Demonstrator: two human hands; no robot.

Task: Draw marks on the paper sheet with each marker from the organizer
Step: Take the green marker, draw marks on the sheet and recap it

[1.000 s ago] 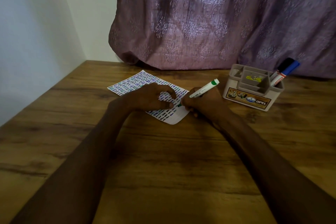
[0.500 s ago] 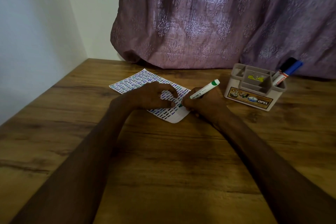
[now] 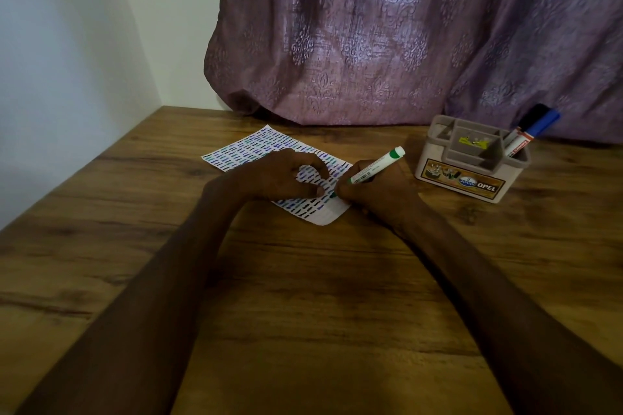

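Observation:
A white paper sheet (image 3: 249, 152) covered with rows of short dark, blue and green dashes lies on the wooden table. My left hand (image 3: 269, 175) presses flat on it, thumb and forefinger spread. My right hand (image 3: 377, 194) grips a white marker with green ends (image 3: 374, 167), its tip touching the paper near the sheet's right edge. A beige organizer (image 3: 468, 175) stands to the right, holding two markers (image 3: 529, 130), one black-capped and one blue-capped.
A purple patterned curtain (image 3: 404, 37) hangs behind the table's far edge. A white wall (image 3: 67, 61) borders the table on the left. Bare wood (image 3: 303, 296) stretches from the paper to the near edge.
Both hands stay where they were on the paper. The marker tip has shifted only slightly over the sheet; the view itself moved a little.

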